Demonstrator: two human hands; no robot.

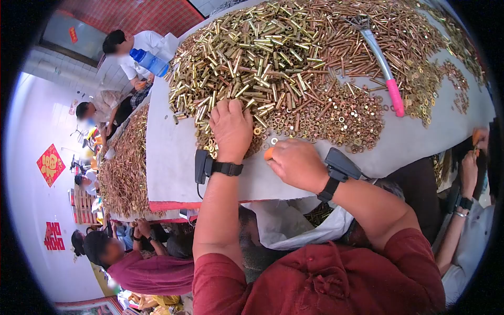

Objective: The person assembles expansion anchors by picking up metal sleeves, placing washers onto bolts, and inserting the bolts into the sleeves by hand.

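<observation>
My left hand (231,131) rests at the near edge of a heap of brass-coloured tubes (252,63), fingers curled down and close together; whatever they grip is hidden. To its right, my right hand (300,167) is closed over the pale tabletop (352,163), with an orange cover (269,153) at one fingertip. Its palm side is out of sight. Small washers and nuts (341,123) lie beyond it, and a single pale washer (274,140) sits between my hands. Both wrists carry black straps with small devices.
A hand rake with a pink handle (394,97) lies on the right of the heap. A blue bottle (149,62) stands at the far left edge. An open white bag (294,231) hangs below the near edge. Co-workers sit left and right, one person's hand (469,170) at right.
</observation>
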